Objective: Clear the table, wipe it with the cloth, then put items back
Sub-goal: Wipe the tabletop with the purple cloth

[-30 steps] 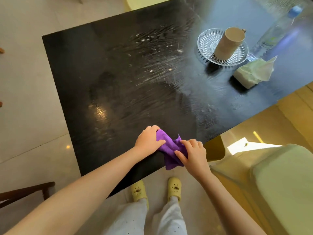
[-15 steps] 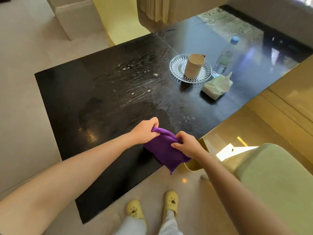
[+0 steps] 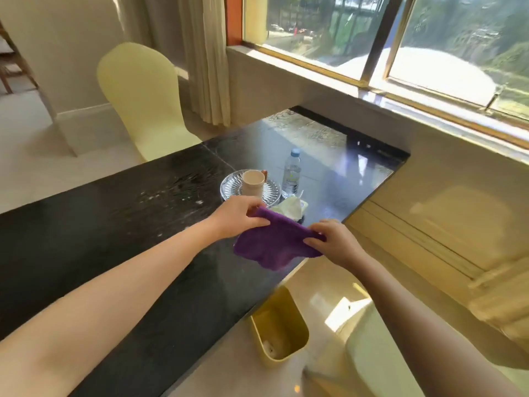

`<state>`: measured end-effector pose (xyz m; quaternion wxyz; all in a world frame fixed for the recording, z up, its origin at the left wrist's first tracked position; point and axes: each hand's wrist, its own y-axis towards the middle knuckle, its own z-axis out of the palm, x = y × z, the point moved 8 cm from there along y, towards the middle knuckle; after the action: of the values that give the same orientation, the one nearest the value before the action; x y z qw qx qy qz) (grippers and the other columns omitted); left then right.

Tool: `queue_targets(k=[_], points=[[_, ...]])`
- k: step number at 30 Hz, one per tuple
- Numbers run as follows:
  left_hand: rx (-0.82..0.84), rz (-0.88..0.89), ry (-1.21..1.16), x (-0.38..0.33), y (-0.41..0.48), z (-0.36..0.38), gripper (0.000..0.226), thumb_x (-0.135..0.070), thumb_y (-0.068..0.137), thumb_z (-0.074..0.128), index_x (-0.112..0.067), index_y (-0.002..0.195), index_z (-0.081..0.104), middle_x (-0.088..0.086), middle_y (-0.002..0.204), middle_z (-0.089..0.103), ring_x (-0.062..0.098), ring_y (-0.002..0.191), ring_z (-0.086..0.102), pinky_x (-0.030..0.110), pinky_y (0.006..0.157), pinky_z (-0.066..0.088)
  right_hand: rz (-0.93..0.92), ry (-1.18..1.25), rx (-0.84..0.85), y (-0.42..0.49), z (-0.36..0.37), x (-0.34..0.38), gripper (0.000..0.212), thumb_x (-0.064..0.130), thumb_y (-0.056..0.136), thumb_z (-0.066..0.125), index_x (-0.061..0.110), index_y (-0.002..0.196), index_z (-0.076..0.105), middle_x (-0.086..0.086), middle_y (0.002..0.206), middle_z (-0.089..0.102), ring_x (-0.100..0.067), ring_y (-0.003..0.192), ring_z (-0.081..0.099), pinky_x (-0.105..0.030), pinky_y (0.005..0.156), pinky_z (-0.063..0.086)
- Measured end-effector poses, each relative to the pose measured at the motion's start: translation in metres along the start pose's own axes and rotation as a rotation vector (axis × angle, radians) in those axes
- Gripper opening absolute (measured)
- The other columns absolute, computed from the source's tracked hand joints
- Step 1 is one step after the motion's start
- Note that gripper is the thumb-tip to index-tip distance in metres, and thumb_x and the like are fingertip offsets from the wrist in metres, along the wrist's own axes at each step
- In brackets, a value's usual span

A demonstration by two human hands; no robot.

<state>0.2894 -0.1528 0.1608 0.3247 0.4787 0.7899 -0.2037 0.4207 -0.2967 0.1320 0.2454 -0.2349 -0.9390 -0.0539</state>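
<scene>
Head view: left hand (image 3: pixel 239 214) pinching upper left edge of purple cloth (image 3: pixel 274 245), right hand (image 3: pixel 333 242) pinching its right edge. Cloth hanging stretched between both hands, above near edge of black surface (image 3: pixel 114 224). Just beyond cloth: tissue pack (image 3: pixel 292 209) lying, cup (image 3: pixel 253 183) standing on glass plate (image 3: pixel 229 187), water bottle (image 3: pixel 292 176) standing upright beside plate. Yellow bin (image 3: pixel 286 325) sitting on floor beside surface.

The left hand (image 3: pixel 237 216) and right hand (image 3: pixel 333 242) now lift the cloth (image 3: pixel 274 245) off the counter (image 3: pixel 114 224). It is stretched between them, no longer bunched.
</scene>
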Motion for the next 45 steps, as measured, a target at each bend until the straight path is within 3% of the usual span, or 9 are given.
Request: queue_targets(k=[6,11,17,22,28,33,38,42,45], points=[[-0.100,0.059,-0.002,-0.046,0.033,0.002,0.035,-0.028,0.078,0.075,-0.028,0.062,0.044,-0.007,0.063,0.049,0.014,0.063,0.045,0.028,0.063,0.037,0.165,0.121,-0.097,0.009,-0.046,-0.046,0.021,0.026,0.090,0.057,0.007,0.093,0.065,-0.012,0.086,0.067,-0.029,0.082,0.061,-0.041,0.076,0.048],[-0.137,0.112,0.033,-0.071,0.072,0.001,0.026,-0.036,0.077,0.074,-0.022,0.071,0.052,0.000,0.073,0.061,0.022,0.073,0.057,0.040,0.073,0.047,0.285,0.289,-0.199,0.027,-0.067,-0.073,0.016,0.024,0.089,0.058,0.010,0.093,0.064,-0.008,0.086,0.066,-0.026,0.083,0.062,-0.040,0.077,0.052],[-0.131,0.145,-0.022,-0.076,0.125,-0.001,0.026,-0.035,0.080,0.072,-0.018,0.079,0.052,0.004,0.082,0.064,0.020,0.078,0.057,0.033,0.076,0.043,0.463,0.518,-0.383,0.034,-0.089,-0.115,0.007,0.010,0.083,0.065,0.015,0.088,0.066,-0.005,0.087,0.068,-0.025,0.087,0.065,-0.038,0.080,0.056],[-0.084,0.156,-0.093,-0.058,0.173,0.001,0.026,-0.032,0.080,0.072,-0.012,0.081,0.055,0.013,0.083,0.066,0.026,0.078,0.058,0.033,0.071,0.044,0.500,0.706,-0.414,0.054,-0.103,-0.130,0.008,0.011,0.088,0.061,0.018,0.086,0.065,-0.004,0.084,0.066,-0.018,0.079,0.061,-0.026,0.067,0.052],[-0.044,0.132,-0.176,-0.037,0.210,0.011,0.018,-0.027,0.083,0.070,-0.013,0.084,0.058,0.001,0.078,0.062,0.010,0.070,0.053,0.016,0.062,0.038,0.512,0.899,-0.321,0.086,-0.089,-0.156,0.007,0.012,0.091,0.057,0.015,0.091,0.063,-0.004,0.088,0.063,-0.017,0.083,0.058,-0.031,0.080,0.049],[0.065,0.072,-0.234,-0.026,0.240,0.045,0.016,-0.023,0.089,0.063,-0.010,0.090,0.056,0.008,0.077,0.059,0.014,0.060,0.059,0.023,0.050,0.054,0.529,0.918,-0.298,0.112,-0.077,-0.189,0.008,0.011,0.094,0.050,0.012,0.096,0.058,-0.002,0.088,0.060,-0.016,0.082,0.055,-0.028,0.076,0.047],[0.138,-0.183,-0.283,0.015,0.263,0.109,0.024,-0.028,0.092,0.059,-0.006,0.099,0.053,0.012,0.088,0.061,0.034,0.073,0.070,0.051,0.063,0.059,0.614,0.845,-0.222,0.132,-0.049,-0.236,0.015,0.021,0.094,0.051,0.011,0.102,0.059,-0.002,0.090,0.061,-0.013,0.078,0.053,-0.026,0.068,0.045],[0.072,-0.316,-0.313,0.030,0.286,0.142,0.021,-0.023,0.089,0.063,-0.005,0.097,0.056,0.018,0.093,0.063,0.032,0.082,0.069,0.043,0.062,0.061,0.618,0.859,0.010,0.148,-0.021,-0.267,0.015,0.013,0.086,0.064,0.003,0.098,0.064,-0.009,0.090,0.065,-0.022,0.084,0.060,-0.039,0.081,0.052],[0.030,-0.317,-0.285,0.028,0.312,0.152,0.013,-0.018,0.087,0.064,-0.009,0.090,0.055,0.017,0.090,0.062,0.030,0.087,0.066,0.040,0.071,0.060,0.601,0.830,-0.062,0.169,-0.029,-0.293,0.007,0.006,0.082,0.067,0.012,0.079,0.065,-0.005,0.077,0.061,-0.021,0.077,0.057,-0.035,0.074,0.048]])
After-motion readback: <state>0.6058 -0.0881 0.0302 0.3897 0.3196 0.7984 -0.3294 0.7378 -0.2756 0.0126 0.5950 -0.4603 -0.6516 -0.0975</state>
